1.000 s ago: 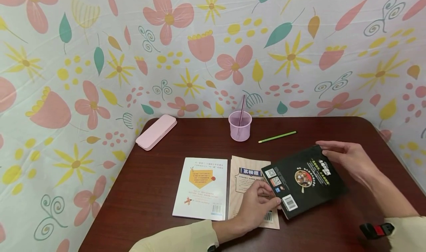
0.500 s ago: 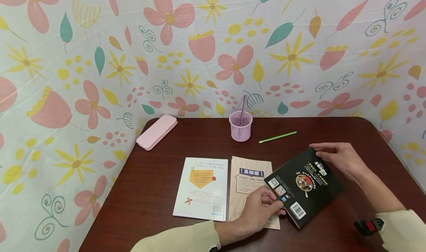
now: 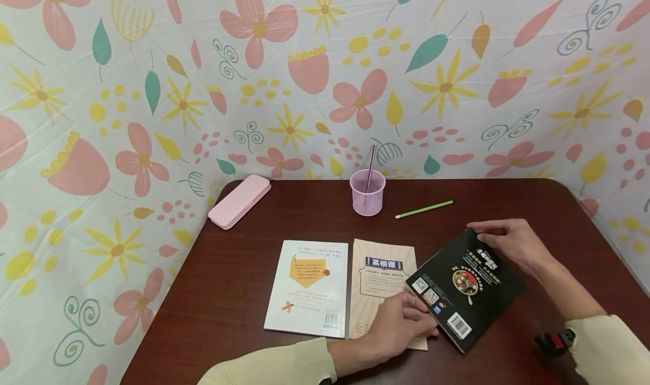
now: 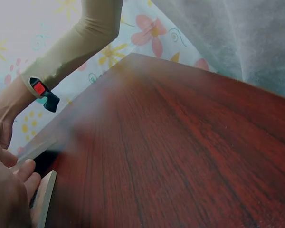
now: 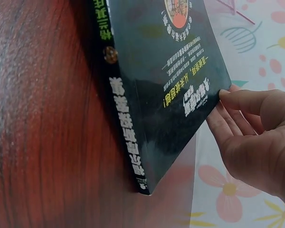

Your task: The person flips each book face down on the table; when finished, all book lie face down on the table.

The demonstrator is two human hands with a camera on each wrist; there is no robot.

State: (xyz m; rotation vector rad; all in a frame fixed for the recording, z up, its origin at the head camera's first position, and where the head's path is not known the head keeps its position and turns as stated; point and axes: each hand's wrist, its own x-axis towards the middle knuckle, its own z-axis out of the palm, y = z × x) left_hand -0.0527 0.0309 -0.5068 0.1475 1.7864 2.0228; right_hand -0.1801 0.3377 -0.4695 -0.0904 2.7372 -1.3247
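Note:
A black book (image 3: pixel 464 286) lies back cover up and askew on the dark red table (image 3: pixel 244 272); its left corner overlaps a beige book (image 3: pixel 378 278). My left hand (image 3: pixel 401 323) rests on the beige book, fingertips curled against the black book's near left edge. My right hand (image 3: pixel 503 239) grips its far corner. The right wrist view shows the black book (image 5: pixel 166 80) tipped up off the table, spine showing, with my fingertips (image 5: pixel 228 102) on its corner. In the left wrist view only my left fingers (image 4: pixel 19 180) and a book edge (image 4: pixel 43 197) appear.
A white book (image 3: pixel 307 286) lies left of the beige one. Behind them stand a pink cup (image 3: pixel 367 193) with a pen in it, a green pencil (image 3: pixel 424 209) and a pink pencil case (image 3: pixel 238 200). Flowered cloth walls (image 3: pixel 152 91) close in the table.
The black book has turned clockwise and come down toward the table, sliding a little to the right. Both hands stayed on it and moved along with it.

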